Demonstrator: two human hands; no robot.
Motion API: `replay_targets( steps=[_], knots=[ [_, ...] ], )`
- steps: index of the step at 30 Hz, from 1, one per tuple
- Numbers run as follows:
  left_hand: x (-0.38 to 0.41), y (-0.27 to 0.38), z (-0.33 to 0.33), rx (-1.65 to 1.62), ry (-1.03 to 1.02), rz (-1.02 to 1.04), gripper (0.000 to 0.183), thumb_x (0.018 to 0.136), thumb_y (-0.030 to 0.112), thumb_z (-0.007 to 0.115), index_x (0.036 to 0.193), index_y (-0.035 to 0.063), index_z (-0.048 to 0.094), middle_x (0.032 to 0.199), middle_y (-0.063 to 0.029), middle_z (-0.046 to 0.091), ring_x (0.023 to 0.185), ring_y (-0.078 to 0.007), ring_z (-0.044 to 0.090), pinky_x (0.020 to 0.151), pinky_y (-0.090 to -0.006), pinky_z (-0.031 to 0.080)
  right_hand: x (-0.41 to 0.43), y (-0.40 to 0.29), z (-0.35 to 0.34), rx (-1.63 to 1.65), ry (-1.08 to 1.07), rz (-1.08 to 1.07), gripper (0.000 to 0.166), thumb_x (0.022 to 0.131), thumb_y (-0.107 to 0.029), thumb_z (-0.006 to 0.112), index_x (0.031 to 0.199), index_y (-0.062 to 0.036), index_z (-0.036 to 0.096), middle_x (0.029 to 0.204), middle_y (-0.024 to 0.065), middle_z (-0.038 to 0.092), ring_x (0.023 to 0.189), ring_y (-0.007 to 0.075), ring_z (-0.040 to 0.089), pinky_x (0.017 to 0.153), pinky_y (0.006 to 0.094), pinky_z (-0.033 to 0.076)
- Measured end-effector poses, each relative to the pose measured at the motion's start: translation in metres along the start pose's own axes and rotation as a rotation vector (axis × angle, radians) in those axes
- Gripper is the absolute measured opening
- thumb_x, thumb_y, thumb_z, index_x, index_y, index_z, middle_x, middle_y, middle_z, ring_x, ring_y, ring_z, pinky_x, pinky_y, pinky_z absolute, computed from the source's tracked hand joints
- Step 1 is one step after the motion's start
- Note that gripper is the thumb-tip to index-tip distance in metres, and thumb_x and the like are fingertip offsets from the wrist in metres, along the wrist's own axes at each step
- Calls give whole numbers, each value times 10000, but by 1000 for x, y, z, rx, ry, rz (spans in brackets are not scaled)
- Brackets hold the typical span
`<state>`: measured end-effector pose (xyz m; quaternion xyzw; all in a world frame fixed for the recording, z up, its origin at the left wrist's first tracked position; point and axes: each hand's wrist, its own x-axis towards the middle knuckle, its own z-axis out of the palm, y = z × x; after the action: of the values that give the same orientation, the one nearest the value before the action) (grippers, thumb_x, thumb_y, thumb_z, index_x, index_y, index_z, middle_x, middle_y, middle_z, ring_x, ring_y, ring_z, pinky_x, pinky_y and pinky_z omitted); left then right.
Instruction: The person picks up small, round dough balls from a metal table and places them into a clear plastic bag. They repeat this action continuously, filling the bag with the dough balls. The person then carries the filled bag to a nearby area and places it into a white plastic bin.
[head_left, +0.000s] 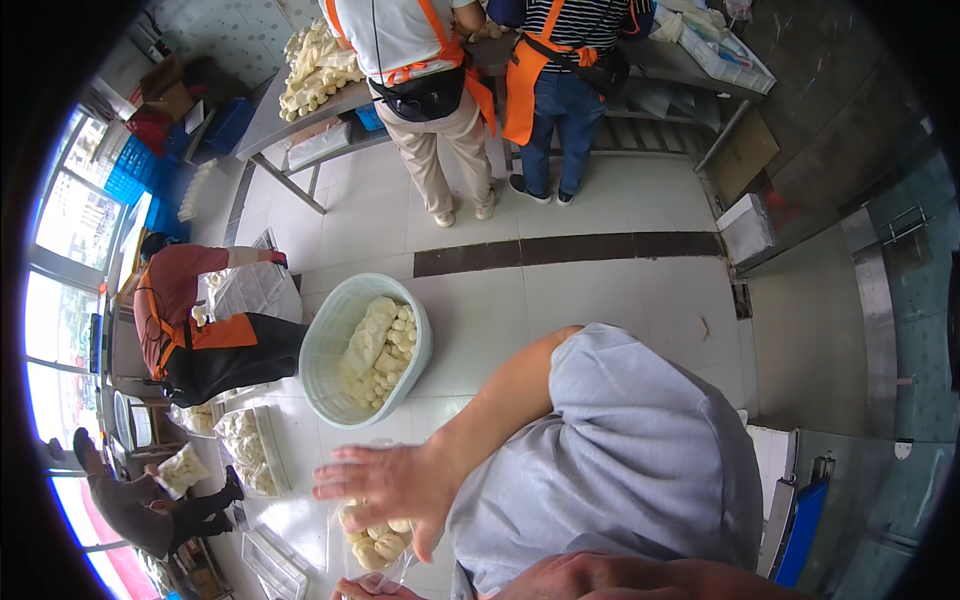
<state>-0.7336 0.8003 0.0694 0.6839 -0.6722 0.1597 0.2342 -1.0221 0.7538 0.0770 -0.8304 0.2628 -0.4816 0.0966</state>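
Note:
My left hand (375, 589), cut off by the bottom edge, grips the end of a clear plastic bag (394, 574). Inside the bag are several pale, bun-like food pieces (379, 546). My right hand (397, 484) is spread over the bag, palm down with fingers apart and slightly blurred. It partly hides the bag's contents, and whether it touches the plastic I cannot tell. Just beyond my right hand stands a large pale-green plastic tub (313, 375) on the floor, with many pale round pieces (401, 334) and a filled plastic bag (373, 337) in it.
Bagged pale pieces (244, 442) fill a crate at left; another white crate (274, 562) is below. A bending person (180, 300) works beside the tub, and another person (139, 510) carries a bag. Two people in orange aprons stand at a metal table (337, 105).

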Motion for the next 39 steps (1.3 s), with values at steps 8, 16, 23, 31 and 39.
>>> replay_targets(
  steps=[8,16,23,31,39],
  knots=[
    [32,-40,5,-1570,-13,-883,135,991,106,569,909,82,464,567,24,373,440,-49,304,364,-215,208,60,-1,92,-320,-670,73,582,722,-598,703,1023,-100,719,1359,260,448,1292,413,414,1020,534,339],
    [17,-174,12,-1574,-78,-849,149,1009,98,539,899,83,440,566,20,388,430,-39,316,350,-206,208,101,-12,244,-13,-870,8,374,878,-474,609,926,-104,641,937,150,630,787,337,675,617,446,533],
    [65,-298,27,-1405,2,-977,146,985,70,552,883,85,449,640,23,421,471,-39,350,370,-199,241,176,-7,383,216,-1094,-31,255,932,-356,552,971,-127,658,926,95,683,849,336,681,694,457,545],
    [119,-483,118,-1357,267,-1106,105,987,48,538,894,72,497,644,22,469,460,-41,376,370,-219,278,310,62,570,350,-1345,-196,231,860,-209,585,1056,-129,680,972,93,694,883,326,686,734,456,546],
    [277,-619,145,-1216,435,-1232,168,1010,193,553,1104,61,511,633,11,490,439,-62,419,365,-216,291,516,145,731,253,-1449,-528,220,841,-192,608,1028,-112,692,906,92,698,833,318,694,684,440,555]
  ],
)
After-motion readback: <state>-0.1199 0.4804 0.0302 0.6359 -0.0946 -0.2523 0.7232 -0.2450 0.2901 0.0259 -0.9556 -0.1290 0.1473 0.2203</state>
